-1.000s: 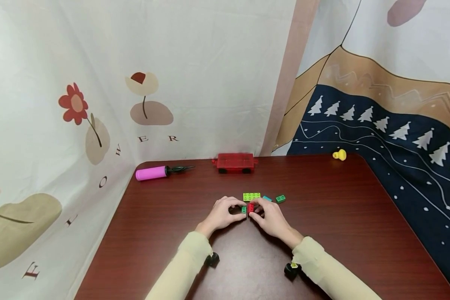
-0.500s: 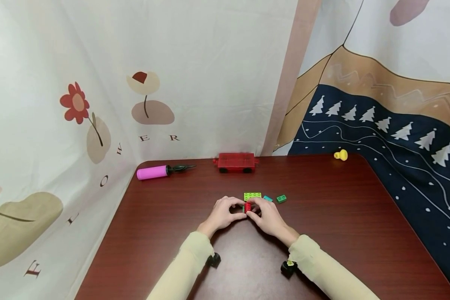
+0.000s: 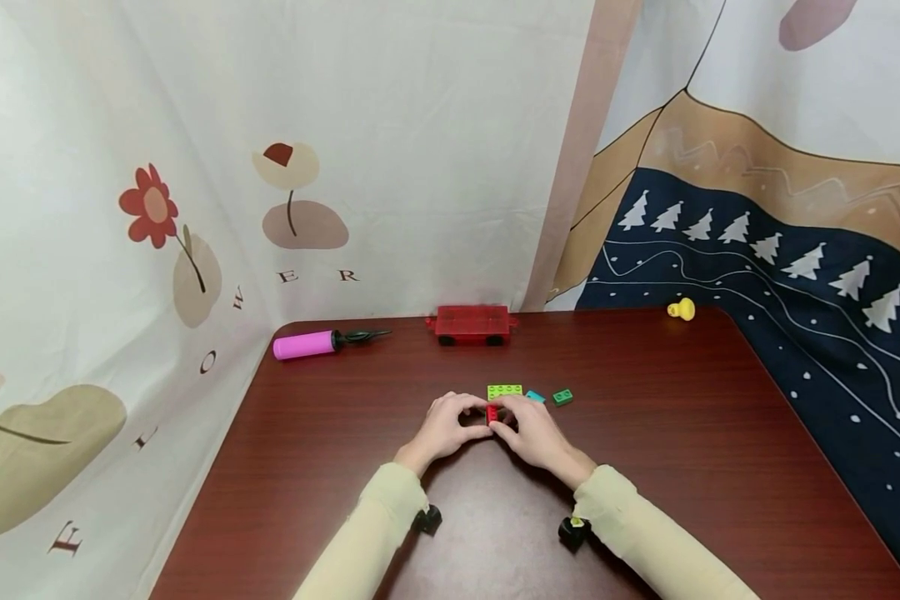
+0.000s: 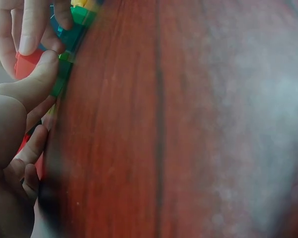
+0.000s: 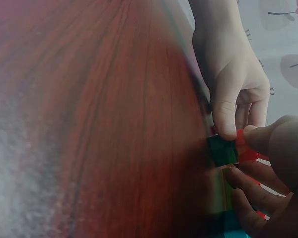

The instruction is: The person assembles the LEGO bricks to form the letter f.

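Observation:
A small red toy brick [image 3: 492, 414] sits between both hands over the middle of the table. My right hand [image 3: 536, 433] pinches it between thumb and fingers. Under it is a dark green brick [image 5: 222, 150], which the red one hides in the head view. The thumb and fingers of my left hand [image 3: 447, 427] grip the green brick from the other side. In the right wrist view the red brick [image 5: 246, 148] meets the green one face to face. Just behind the hands lie a lime green brick [image 3: 505, 391], a partly covered blue brick [image 3: 536, 397] and another green brick [image 3: 562, 397].
Along the back edge of the brown table [image 3: 330, 458] stand a pink hand pump [image 3: 304, 345] with a black end, a red toy wagon [image 3: 471, 324] with black wheels and a small yellow knob-shaped piece [image 3: 682, 309]. Printed curtains [image 3: 420, 167] hang behind and at the sides.
My right hand has moved left with the red brick, from beside the green brick to over it. The left hand has stayed nearly still.

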Available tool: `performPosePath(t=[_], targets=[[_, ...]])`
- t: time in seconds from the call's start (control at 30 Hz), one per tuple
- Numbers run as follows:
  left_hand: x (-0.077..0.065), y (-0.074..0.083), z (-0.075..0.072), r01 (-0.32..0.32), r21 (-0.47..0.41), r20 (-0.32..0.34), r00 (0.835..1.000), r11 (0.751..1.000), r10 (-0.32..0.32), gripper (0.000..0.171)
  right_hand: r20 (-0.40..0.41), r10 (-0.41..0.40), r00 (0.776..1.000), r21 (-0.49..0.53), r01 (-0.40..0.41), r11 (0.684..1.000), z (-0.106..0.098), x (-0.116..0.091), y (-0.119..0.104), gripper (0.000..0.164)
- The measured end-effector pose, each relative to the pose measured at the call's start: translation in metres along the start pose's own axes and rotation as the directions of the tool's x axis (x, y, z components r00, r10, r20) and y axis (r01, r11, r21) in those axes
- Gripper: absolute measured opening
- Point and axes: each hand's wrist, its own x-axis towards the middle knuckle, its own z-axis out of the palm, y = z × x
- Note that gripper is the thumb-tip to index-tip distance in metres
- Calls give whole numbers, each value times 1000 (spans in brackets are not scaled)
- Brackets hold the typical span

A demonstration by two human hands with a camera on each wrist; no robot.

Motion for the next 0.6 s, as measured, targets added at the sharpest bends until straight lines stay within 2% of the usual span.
performPosePath(t=[0.17, 0.33, 0.6], targets=[[0, -1, 0, -12, 0, 1, 1000, 1000, 12, 44, 1, -7, 1000, -25, 7, 1000, 1, 3, -1, 32], [-1, -1, -1, 23, -10, 30, 999, 1000, -23, 46, 11, 5, 1000, -30, -5, 1000, 1, 3, -2, 31], [0, -4, -2, 28, -66, 25, 999, 997, -27, 46, 5, -13, 1000, 25, 13, 1000, 2, 6, -1, 29]])
